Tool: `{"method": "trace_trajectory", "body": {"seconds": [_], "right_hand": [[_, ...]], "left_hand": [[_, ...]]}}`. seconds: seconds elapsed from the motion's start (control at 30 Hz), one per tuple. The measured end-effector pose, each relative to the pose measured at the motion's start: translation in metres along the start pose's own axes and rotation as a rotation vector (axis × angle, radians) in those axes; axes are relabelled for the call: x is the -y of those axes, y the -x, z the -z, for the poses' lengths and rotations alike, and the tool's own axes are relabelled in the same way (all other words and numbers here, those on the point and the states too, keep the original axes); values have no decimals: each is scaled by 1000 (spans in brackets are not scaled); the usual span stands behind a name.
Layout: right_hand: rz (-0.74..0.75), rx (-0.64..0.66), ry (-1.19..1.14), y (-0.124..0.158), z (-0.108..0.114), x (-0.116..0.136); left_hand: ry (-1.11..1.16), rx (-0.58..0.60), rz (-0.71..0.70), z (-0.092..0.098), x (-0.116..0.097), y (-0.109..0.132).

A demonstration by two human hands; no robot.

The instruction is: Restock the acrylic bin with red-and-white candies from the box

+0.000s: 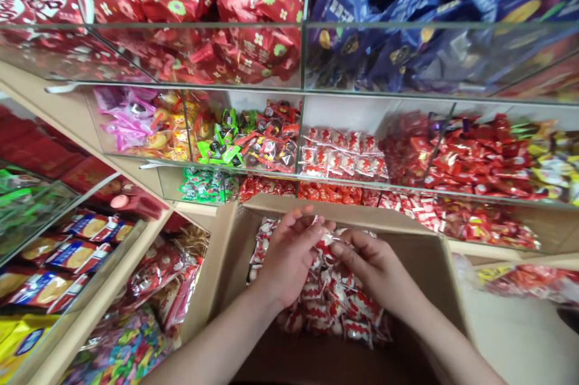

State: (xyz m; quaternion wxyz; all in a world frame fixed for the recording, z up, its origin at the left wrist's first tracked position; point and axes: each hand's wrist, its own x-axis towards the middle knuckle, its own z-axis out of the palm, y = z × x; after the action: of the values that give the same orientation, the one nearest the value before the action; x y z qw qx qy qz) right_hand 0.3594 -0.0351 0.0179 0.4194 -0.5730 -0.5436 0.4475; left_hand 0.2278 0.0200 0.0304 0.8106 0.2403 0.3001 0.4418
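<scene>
An open brown cardboard box (425, 252) holds a heap of small red-and-white plastic-wrapped packets (357, 330); behind it, a clear-walled shelf compartment (344, 178) contains similar ones. Above the heap, the left hand (289, 252) and right hand (373, 261) meet, each grip pinching one red-and-white wrapped packet (326, 240) between thumb and fingers. Fingers partly cover that packet, its outline is unclear, and the box's near edge is hard to make out.
</scene>
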Motion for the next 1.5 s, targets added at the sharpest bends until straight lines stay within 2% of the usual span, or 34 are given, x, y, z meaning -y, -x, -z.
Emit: {"method": "trace_trajectory", "body": {"seconds": [0.13,0.3,0.37,0.43,0.5,0.53,0.6,0.73,0.8,0.93,1.1,1.23,1.33,1.5], "right_hand": [[-12,-29,-127,-1,4,-9],[85,-219,57,6,4,-13],[226,-331,231,9,5,-16],[426,-405,413,11,6,-20],[587,-407,499,13,7,-23],[617,-386,490,14,6,-24],[540,-345,355,17,3,-23],[133,-318,-269,18,-8,-15],[-6,-294,-496,15,-11,-13],[-85,-315,-625,11,-10,-12],[-117,-361,-689,11,-11,-19],[-67,-353,-532,13,-14,-32],[76,-302,-265,15,-11,-36],[411,-45,380,18,1,-21]], "left_hand": [[-71,-68,38,3,5,-7],[-139,-110,-51,8,10,-5],[-204,-66,-20,7,10,-2],[-230,22,77,6,8,0],[-243,60,103,7,8,1],[-253,51,76,7,9,1],[-284,15,-5,10,10,1],[-405,68,-108,11,11,5],[-462,99,-135,9,9,8],[-451,111,-108,8,9,9],[-329,28,-21,16,16,2],[-406,58,-35,21,14,0],[-480,56,-16,24,9,1],[-300,-3,83,27,6,0]]}}
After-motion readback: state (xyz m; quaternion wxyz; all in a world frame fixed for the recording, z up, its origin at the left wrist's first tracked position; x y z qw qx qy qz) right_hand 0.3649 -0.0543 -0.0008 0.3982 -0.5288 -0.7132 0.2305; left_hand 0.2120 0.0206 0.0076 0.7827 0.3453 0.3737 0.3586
